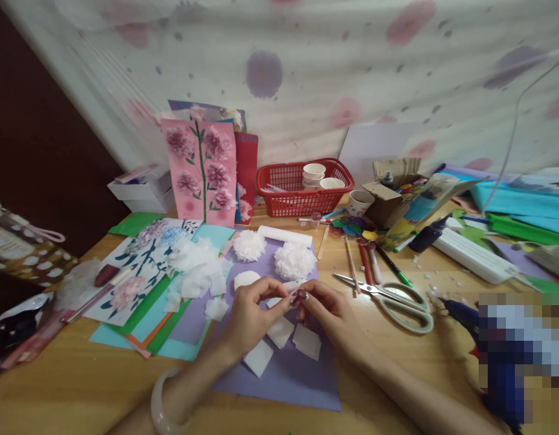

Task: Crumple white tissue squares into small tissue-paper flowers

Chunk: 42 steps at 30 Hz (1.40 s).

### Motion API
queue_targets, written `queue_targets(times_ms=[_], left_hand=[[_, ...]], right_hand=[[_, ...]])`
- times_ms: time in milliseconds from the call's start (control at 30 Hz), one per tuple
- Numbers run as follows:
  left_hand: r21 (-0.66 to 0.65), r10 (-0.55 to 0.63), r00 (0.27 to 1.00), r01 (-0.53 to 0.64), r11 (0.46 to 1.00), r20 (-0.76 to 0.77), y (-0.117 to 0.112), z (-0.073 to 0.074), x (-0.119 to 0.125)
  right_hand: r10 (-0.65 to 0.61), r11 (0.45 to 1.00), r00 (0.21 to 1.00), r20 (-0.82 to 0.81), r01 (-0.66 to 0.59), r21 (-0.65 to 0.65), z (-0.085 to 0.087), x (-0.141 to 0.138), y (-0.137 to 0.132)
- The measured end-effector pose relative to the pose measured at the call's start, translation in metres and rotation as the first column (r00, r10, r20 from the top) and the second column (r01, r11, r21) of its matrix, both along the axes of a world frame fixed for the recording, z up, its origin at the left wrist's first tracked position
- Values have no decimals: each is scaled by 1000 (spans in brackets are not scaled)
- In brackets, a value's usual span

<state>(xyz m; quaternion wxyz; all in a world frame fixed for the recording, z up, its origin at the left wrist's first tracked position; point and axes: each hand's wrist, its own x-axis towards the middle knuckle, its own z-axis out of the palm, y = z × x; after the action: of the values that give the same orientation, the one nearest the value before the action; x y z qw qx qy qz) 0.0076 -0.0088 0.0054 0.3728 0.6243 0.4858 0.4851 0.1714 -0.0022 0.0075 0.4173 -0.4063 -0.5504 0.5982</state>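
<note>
My left hand (264,311) and my right hand (327,308) meet over a purple sheet (302,386), fingertips pinched together on a small piece of white tissue paper (289,287). How it is folded is hidden by the fingers. Loose tissue squares (306,342) lie on the sheet just below my hands. Beyond them sit two ruffled white paper pompoms, one at left (249,245) and a larger one (294,261) at right. A white disc (247,280) is partly covered by my left hand. Behind the pompoms lies a white roll (285,235).
Scissors (388,299) lie open-bladed right of my hands, with a glue gun (460,317) farther right, partly pixelated. A tissue heap (195,272) rests on coloured papers at left. A red basket (306,202) with paper cups and a pink flower picture (202,175) stand behind.
</note>
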Motion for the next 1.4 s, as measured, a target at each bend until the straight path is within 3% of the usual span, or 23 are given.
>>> queue_targets(times_ms=[433,733,933,1200,1400], left_hand=[[43,-9,998,12,999,-61,1,-5,-2],[-35,-44,998,45,998,35,0,5,-1],[56,-37,998,40,998,-60,1,9,-1],[96,-26,997,32,995,-71,1,10,0],[15,-15,1000,15,1000,6,1,4,1]], right_hand=[[4,1000,1000,16,-4,-12,1,0,2],[0,999,1000,-1,0,36,1,1,2],[13,1000,1000,-29,-12,14,0,1,1],[2,1000,1000,14,-2,7,2,-1,2],[5,1000,1000,22,-6,18,1,0,2]])
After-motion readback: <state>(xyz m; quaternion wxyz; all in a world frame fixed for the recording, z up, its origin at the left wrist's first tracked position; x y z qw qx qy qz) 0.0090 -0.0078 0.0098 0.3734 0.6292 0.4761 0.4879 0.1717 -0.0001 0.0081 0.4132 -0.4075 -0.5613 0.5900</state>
